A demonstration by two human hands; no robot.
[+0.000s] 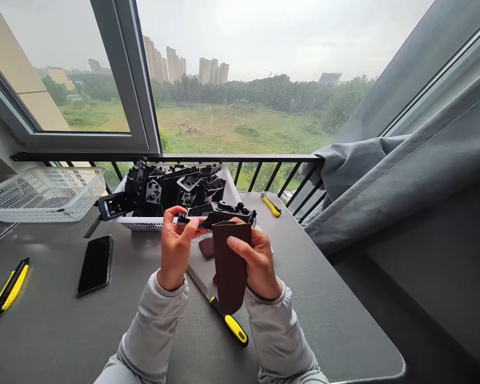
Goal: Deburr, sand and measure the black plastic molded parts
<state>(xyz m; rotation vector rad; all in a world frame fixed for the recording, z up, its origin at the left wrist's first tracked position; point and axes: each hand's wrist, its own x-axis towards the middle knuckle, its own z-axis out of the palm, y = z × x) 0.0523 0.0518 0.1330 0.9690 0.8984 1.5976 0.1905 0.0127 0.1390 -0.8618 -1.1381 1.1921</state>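
My left hand pinches the left end of a black plastic part, which I hold up in front of the white basket. In my right hand is a folded dark brown sheet of sandpaper, gripped with the thumb across its face. The sheet's top edge is close to the underside of the black part; whether they touch I cannot tell. Below the hands a yellow-and-black handled file lies on the table, its blade partly behind the sandpaper. A smaller dark red piece of sandpaper lies behind.
A white basket heaped with black plastic parts stands at the back. Left of it is another white basket. A phone, a yellow-and-black utility knife and a yellow cutter lie on the grey table.
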